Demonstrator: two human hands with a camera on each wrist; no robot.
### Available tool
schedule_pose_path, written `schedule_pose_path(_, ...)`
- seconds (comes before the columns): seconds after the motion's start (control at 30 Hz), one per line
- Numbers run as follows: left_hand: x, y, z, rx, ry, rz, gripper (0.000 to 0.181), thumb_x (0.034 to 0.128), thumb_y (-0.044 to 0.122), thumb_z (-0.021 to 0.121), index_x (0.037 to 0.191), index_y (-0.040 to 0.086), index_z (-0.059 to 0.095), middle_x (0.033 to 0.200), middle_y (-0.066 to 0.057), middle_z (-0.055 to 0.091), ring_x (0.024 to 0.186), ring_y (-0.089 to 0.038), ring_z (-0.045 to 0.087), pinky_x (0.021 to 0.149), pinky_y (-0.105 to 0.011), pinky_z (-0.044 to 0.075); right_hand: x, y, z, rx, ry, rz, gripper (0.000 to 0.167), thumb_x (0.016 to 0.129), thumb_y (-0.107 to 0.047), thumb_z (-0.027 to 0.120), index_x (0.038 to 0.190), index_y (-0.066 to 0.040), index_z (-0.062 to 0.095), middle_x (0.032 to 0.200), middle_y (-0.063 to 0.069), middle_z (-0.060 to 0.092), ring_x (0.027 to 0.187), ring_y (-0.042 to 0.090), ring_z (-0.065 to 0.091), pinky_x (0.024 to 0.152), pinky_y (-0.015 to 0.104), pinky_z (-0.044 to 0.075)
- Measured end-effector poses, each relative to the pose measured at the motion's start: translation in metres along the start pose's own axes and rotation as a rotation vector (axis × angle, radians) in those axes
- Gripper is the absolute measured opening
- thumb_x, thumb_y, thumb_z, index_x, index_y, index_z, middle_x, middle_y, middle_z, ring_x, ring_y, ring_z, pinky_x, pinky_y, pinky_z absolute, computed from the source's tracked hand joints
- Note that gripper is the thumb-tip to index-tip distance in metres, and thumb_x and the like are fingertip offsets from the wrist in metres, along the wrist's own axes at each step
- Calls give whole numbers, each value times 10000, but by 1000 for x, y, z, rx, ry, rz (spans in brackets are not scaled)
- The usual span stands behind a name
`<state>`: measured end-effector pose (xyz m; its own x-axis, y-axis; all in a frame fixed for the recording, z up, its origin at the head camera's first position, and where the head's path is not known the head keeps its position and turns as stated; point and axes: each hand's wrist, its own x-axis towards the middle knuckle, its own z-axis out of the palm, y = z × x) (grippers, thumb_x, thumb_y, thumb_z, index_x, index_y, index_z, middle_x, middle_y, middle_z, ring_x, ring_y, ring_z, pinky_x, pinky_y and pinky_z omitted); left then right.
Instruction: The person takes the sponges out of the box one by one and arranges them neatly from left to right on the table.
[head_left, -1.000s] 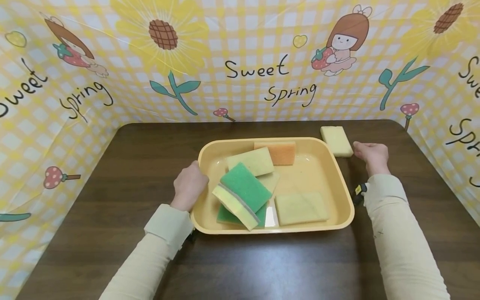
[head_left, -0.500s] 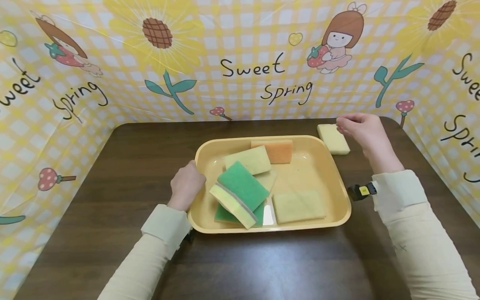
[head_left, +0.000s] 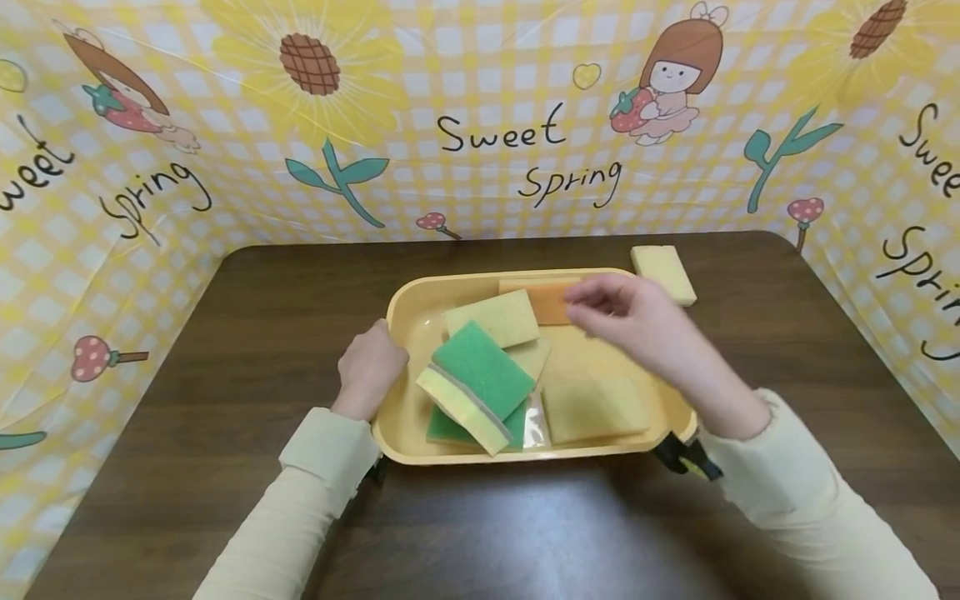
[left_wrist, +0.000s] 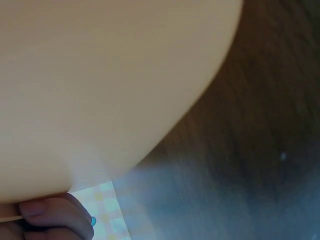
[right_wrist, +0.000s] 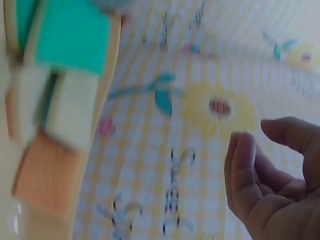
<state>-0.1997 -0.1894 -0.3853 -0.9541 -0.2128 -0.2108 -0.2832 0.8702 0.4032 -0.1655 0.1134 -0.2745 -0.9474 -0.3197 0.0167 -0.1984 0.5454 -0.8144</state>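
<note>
My left hand [head_left: 370, 367] grips the left rim of the yellow tray [head_left: 581, 357]; the left wrist view shows its fingers [left_wrist: 57, 216] curled at the tray edge [left_wrist: 110, 90]. Above the tray's right half hangs my right hand [head_left: 645, 325], empty, with thumb and bent fingers apart, also in the right wrist view [right_wrist: 275, 187]. Its fingertips overlap the right end of the orange sponge [head_left: 543, 306] in the head view. A green-topped sponge [head_left: 483, 367] lies tilted over others at the tray's left. Pale sponges [head_left: 498, 319] [head_left: 596, 408] lie behind it and at front right.
Outside the tray, behind its right corner, a pale sponge [head_left: 666, 275] lies on the dark wooden table [head_left: 480, 529]. Patterned yellow-and-white cloth [head_left: 495, 187] stands around the table's back and sides.
My right hand has moved from beside the pale sponge on the table, up over it, then left over the tray. My left hand keeps its grip on the rim.
</note>
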Motion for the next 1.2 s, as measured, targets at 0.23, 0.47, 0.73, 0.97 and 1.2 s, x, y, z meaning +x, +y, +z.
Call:
schedule_pose_path(0.23, 1, -2, 0, 9, 8, 1, 375, 837, 133, 438, 1175, -8, 524, 967, -203, 655, 807, -306, 633, 564, -379, 439, -22, -10, 52, -84, -112, -143, 158, 872, -122, 635, 1013, -70, 684, 867, 19, 686, 817, 98, 612, 738, 243, 517)
schedule_pose_path(0.47, 0, -1, -1, 3, 10, 2, 363, 841, 121, 437, 1167, -13, 524, 952, -207, 656, 782, -298, 632, 535, -353, 426, -25, -9, 85, -138, -84, -219, 178, 845, -168, 703, 980, -62, 656, 873, 34, 646, 798, 116, 604, 725, 228, 513)
schedule_pose_path(0.73, -1, -1, -1, -10, 4, 11, 376, 836, 112, 437, 1180, -17, 516, 945, -205, 654, 752, -278, 618, 526, -342, 424, -25, -13, 116, -190, -72, -195, 415, 775, -292, 777, 1044, -64, 557, 898, 22, 524, 825, 143, 491, 726, 231, 417)
schedule_pose_path(0.97, -2, -1, 0, -6, 3, 7, 368, 837, 110, 435, 1177, -7, 515, 942, -198, 649, 752, -273, 601, 538, -353, 424, -23, -13, 126, -212, -53, -188, 406, 762, -298, 784, 1017, -74, 561, 881, 12, 523, 834, 132, 476, 737, 251, 413)
schedule_pose_path(1.2, -1, -1, -1, -6, 4, 9, 358, 838, 111, 436, 1166, -5, 517, 935, -195, 646, 755, -276, 601, 542, -358, 426, -22, -13, 129, -261, -54, -202, 458, 717, -329, 818, 1009, -88, 561, 874, 5, 522, 804, 124, 472, 718, 254, 424)
